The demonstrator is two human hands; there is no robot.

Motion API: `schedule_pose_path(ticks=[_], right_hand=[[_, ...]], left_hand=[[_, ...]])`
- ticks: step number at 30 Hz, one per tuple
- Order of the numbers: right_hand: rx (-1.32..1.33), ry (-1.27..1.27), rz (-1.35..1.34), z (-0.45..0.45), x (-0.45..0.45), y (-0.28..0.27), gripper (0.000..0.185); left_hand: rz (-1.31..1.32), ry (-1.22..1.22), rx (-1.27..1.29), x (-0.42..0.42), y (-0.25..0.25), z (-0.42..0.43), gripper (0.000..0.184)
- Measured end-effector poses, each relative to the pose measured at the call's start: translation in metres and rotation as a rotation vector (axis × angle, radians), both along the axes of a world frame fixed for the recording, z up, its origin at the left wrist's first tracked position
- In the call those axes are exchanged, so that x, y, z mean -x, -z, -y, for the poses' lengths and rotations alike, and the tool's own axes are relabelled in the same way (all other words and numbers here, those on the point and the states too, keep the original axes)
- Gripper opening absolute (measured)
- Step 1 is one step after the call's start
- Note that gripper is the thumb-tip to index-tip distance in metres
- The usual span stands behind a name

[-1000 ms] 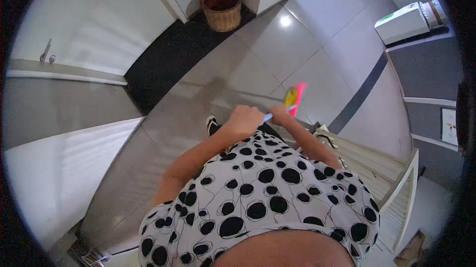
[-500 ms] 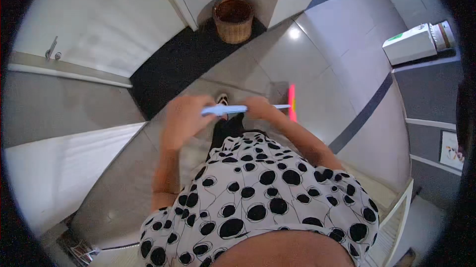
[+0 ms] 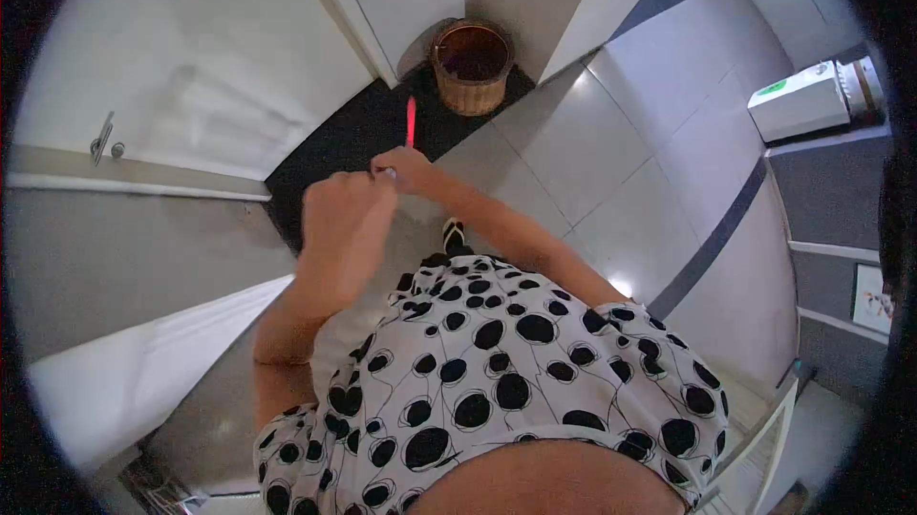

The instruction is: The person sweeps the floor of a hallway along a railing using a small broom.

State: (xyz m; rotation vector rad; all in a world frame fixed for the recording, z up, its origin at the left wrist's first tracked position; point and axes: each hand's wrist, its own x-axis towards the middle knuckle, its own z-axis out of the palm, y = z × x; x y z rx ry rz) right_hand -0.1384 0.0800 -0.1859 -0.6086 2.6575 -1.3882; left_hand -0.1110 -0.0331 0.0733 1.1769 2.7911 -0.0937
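Note:
Both hands are closed round the handle of a long-handled floor tool [image 3: 411,121]. Its narrow bar-shaped head is pink and shows over the dark floor strip, beyond my hands; I cannot tell whether it is a broom or a squeegee. My left hand [image 3: 346,219] is raised nearest the camera, at the upper end of the handle. Just beyond it, my right hand [image 3: 403,169] grips lower down. Only a small bit of the light blue handle is visible between the hands; the rest is hidden.
A round wicker basket [image 3: 473,80] stands in the corner, close to the pink head. On the left is a white door [image 3: 172,56] with a metal handle. Grey tiles [image 3: 611,166] cover the floor. A white box-shaped object [image 3: 798,99] sits at the right. My foot [image 3: 453,236] is below.
The pink head has swung from the right over the tiles to the left onto the dark strip. My right hand has moved left and forward, close to my left hand.

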Motion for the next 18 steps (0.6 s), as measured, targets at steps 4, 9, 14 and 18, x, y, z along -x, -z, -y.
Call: schedule_pose_path(ticks=[4, 9, 14, 18], right_hand=[[-0.135, 0.027, 0.045, -0.014, -0.044, 0.030, 0.022], [-0.317, 0.094, -0.111, -0.062, -0.114, 0.048, 0.024], [-0.582, -0.011, 0.216, -0.109, -0.120, 0.051, 0.022], [-0.658, 0.120, 0.222, -0.112, -0.102, 0.015, 0.021]], left_hand=[[0.204, 0.032, -0.128, -0.014, 0.011, 0.009, 0.012], [0.416, -0.014, -0.167, -0.035, 0.042, 0.005, 0.015], [0.467, -0.029, -0.267, -0.046, 0.071, -0.012, 0.020], [0.449, -0.088, -0.387, -0.033, 0.064, -0.004, 0.022]])
